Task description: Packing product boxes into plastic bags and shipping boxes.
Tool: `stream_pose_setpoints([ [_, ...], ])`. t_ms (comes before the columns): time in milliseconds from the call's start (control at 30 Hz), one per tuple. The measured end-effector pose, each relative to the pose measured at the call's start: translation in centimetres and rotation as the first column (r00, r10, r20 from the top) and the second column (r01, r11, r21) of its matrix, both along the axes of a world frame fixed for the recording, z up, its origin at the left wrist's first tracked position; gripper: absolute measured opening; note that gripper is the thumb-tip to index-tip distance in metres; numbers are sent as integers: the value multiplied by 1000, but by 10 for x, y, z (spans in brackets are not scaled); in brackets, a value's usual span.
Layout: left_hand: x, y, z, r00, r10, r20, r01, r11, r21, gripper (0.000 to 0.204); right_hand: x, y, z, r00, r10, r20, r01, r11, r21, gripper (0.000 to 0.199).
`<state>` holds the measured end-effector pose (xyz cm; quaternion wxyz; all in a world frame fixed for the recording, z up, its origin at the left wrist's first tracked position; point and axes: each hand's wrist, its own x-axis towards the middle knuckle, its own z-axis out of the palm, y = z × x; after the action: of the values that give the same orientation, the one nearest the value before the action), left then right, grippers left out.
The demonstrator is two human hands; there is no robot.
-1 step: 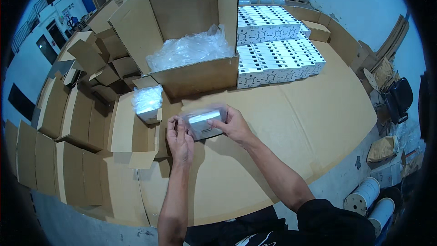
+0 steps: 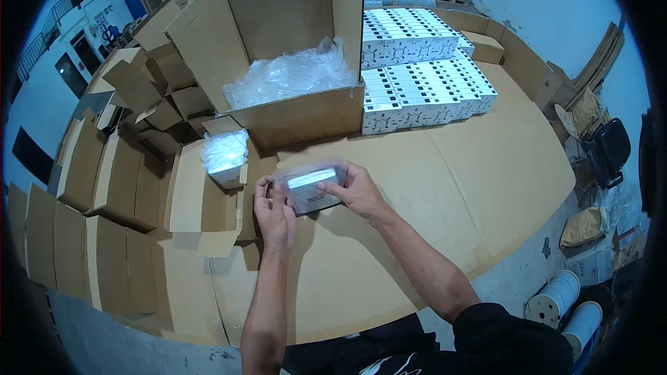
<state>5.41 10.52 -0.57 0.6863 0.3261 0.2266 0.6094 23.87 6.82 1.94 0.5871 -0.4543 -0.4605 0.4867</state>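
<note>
Between my two hands is a small white box in clear plastic wrap [image 2: 313,194], tilted above the cardboard-covered table [image 2: 445,208]. My left hand [image 2: 276,217] grips its left side, fingers curled at the edge. On the right, my right hand [image 2: 360,196] holds the other side, its thumb lying on the front face. The fingers behind the box are hidden. Just left of my left hand stands an open brown carton [image 2: 221,217], with a white box in bubble wrap [image 2: 226,158] inside at its far end.
Beyond my hands a large open carton [image 2: 306,119] holds a heap of clear bubble bags [image 2: 292,78]. To its right are stacked patterned white boxes [image 2: 424,94]. Several open brown cartons [image 2: 121,180] crowd the left side. Cable spools [image 2: 556,298] and a black chair [image 2: 608,153] are off the right edge.
</note>
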Motion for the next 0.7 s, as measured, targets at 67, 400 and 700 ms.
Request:
stream_pose_setpoints([
  [67, 8, -5, 13, 992, 3, -125, 10, 994, 107, 33, 5, 2, -2, 997, 47, -57, -49, 998, -35, 39],
  [400, -2, 1, 9, 896, 35, -442, 65, 976, 208, 18, 21, -2, 12, 993, 113, 21, -113, 993, 31, 16],
  [700, 1, -4, 9, 895, 170, -411, -89, 974, 210, 28, 23, 1, 4, 992, 128, -2, -128, 990, 65, 6],
])
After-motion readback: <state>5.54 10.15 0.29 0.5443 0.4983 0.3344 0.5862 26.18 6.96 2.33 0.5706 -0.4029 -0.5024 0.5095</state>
